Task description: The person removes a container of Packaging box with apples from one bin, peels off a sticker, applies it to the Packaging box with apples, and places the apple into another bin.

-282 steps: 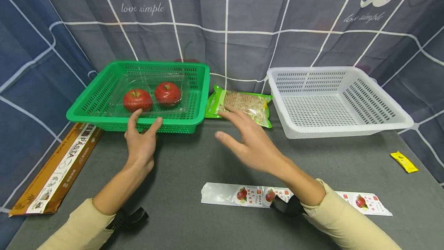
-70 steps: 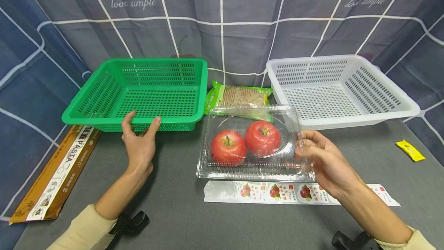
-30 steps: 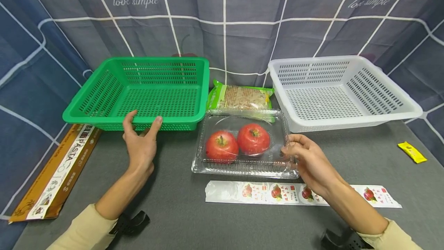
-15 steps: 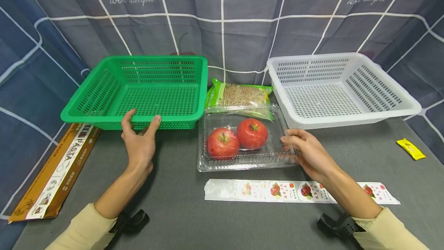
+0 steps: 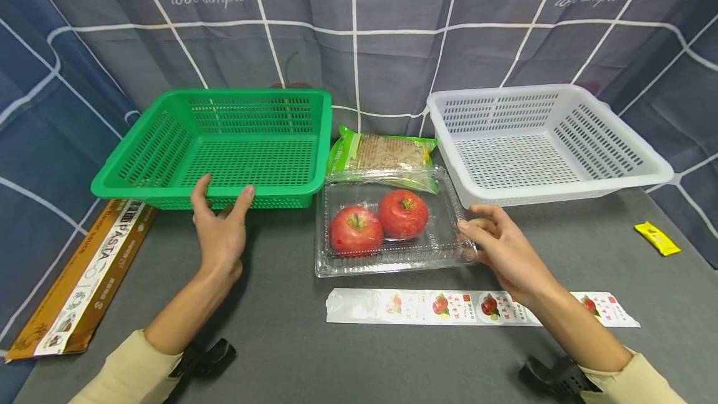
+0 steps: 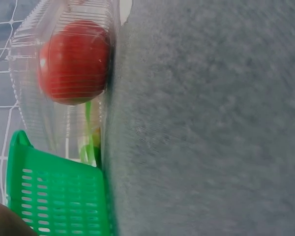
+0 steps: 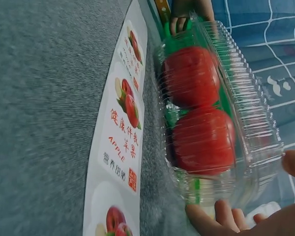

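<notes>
Apples (image 5: pixel 402 214), 2 of them, sit in a clear clamshell box (image 5: pixel 392 264) just in front of the green food packet (image 5: pixel 387 151). The right hand (image 5: pixel 505 251) pinches its right end; the left hand (image 5: pixel 220 239), fingers spread, rests at the near rim of the green basket (image 5: pixel 286 196). With only 1 hand on the box, it's best kept level (the fruit could roll) and handled without squeezing the thin plastic.

In the container (image 5: pixel 392 267), two apples (image 5: pixel 356 230) side by side. Directly behind it, a bag (image 5: pixel 389 151), seemingly touching. To its left and behind, one basket (image 5: pixel 286 191); farther left, a pasta pack (image 5: pixel 84 285). To its right and behind, another basket (image 5: pixel 561 189); well right, a sachet (image 5: pixel 657 239). In front, a label strip (image 5: pixel 477 308).
</notes>
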